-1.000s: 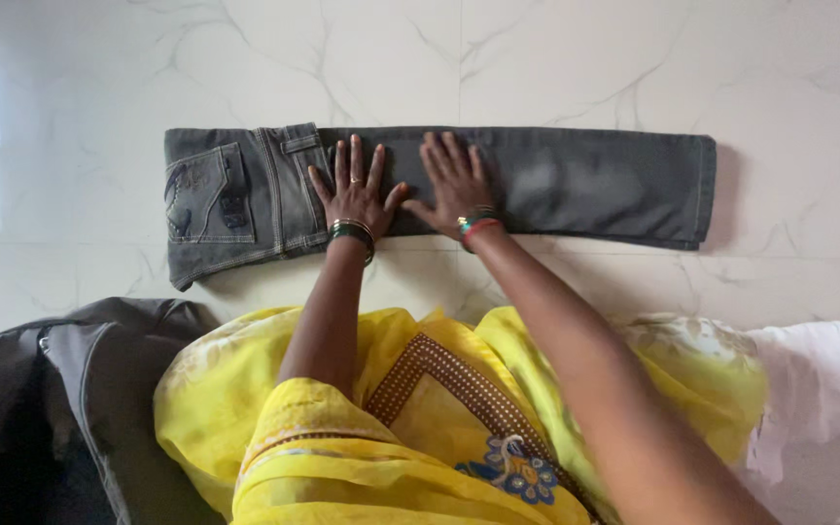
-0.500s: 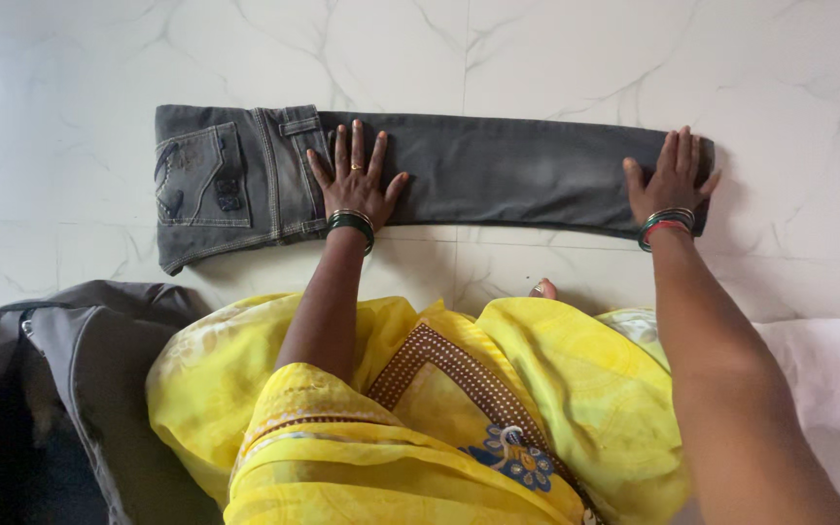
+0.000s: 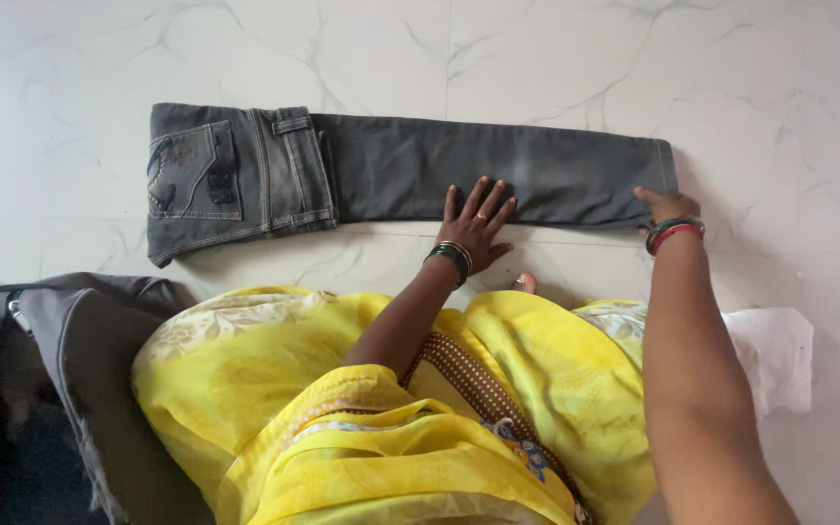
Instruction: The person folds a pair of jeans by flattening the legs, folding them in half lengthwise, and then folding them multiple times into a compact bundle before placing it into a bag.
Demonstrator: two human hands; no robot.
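Dark grey denim jeans [image 3: 410,175], folded lengthwise, flat on white marble floor [image 3: 789,107], 12 o'clock from person. Left hand [image 3: 475,222] spread flat mid-leg. Right hand [image 3: 666,204] at hem, 3 o'clock end, fingers curling under edge. Best: pin middle, lift hem square, edges aligned.

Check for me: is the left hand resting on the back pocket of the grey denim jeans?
No: the left hand lies flat on the leg of the grey denim jeans, well clear of the back pocket.

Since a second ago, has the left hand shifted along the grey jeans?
Yes. The left hand has slid right along the grey jeans, away from the back pocket end, and now rests mid-leg near the lower edge.
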